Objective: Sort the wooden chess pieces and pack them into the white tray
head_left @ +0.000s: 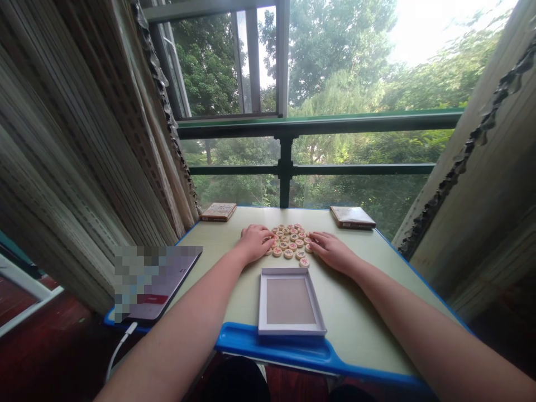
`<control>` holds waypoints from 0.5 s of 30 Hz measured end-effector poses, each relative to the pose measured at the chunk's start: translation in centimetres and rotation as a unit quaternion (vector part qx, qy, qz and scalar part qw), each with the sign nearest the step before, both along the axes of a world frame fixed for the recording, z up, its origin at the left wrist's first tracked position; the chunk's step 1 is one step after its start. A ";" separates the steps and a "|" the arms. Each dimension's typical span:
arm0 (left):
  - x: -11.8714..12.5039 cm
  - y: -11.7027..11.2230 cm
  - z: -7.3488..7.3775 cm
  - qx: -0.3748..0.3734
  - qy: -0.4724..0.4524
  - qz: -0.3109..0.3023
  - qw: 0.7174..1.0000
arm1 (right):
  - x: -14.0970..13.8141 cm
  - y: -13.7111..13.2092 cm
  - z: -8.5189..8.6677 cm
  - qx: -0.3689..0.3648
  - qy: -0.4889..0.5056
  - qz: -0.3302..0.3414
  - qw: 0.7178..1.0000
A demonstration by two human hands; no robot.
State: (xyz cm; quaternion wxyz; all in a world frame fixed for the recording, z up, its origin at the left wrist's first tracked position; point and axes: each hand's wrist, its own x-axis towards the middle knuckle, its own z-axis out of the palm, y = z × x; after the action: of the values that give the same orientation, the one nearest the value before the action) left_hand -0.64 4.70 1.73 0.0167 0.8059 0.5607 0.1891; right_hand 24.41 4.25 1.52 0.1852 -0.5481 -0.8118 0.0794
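Note:
A cluster of round wooden Chinese chess pieces (288,245) with red and dark characters lies on the pale table, mostly face up. At the cluster's left side rests my left hand (255,242), its fingers stretched out and touching the outermost pieces. My right hand (330,250) lies along the right side, fingers extended, fingertips against the pieces there. Neither hand grips anything. One piece (304,262) sits a little apart at the near side. Between my forearms stands a shallow white box tray (263,301) with a grey-brown bottom, close to the table's front edge.
The table (377,312) has a blue rim with a moulded blue trough (234,335) in front. Flat boxes stand at the back left (218,211) and back right (352,217). A laptop (178,285) with a white cable (121,346) lies left. Curtains flank the window.

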 end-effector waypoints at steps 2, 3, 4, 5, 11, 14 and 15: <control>0.2 -0.1 0.0 -0.003 -0.008 -0.010 1.000 | 0.0 -0.1 -0.1 0.008 0.002 0.019 1.000; 0.3 -0.2 0.1 -0.005 -0.014 -0.014 1.000 | -0.1 -0.1 -0.2 0.012 0.003 0.022 1.000; 0.4 -0.2 0.1 -0.006 -0.019 -0.017 1.000 | -0.1 -0.2 -0.2 0.014 0.002 0.022 1.000; 0.5 -0.2 0.1 -0.007 -0.024 -0.018 1.000 | -0.2 -0.3 -0.1 0.017 0.001 0.021 1.000; 0.9 0.0 0.1 -0.006 -0.050 -0.034 0.998 | -1.0 -0.8 0.2 0.042 0.025 0.046 0.998; 1.0 0.0 0.2 -0.020 -0.055 -0.057 0.997 | -1.5 -1.0 0.2 0.013 0.002 0.082 0.997; 1.1 0.0 0.3 -0.021 -0.057 -0.060 0.996 | -1.7 -1.0 0.2 0.006 -0.008 0.084 0.996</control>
State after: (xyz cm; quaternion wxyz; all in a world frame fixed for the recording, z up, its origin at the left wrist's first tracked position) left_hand 0.45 4.69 1.99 0.0770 0.8255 0.5136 0.2210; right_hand 22.73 3.25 1.73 0.1748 -0.4774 -0.8569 0.0856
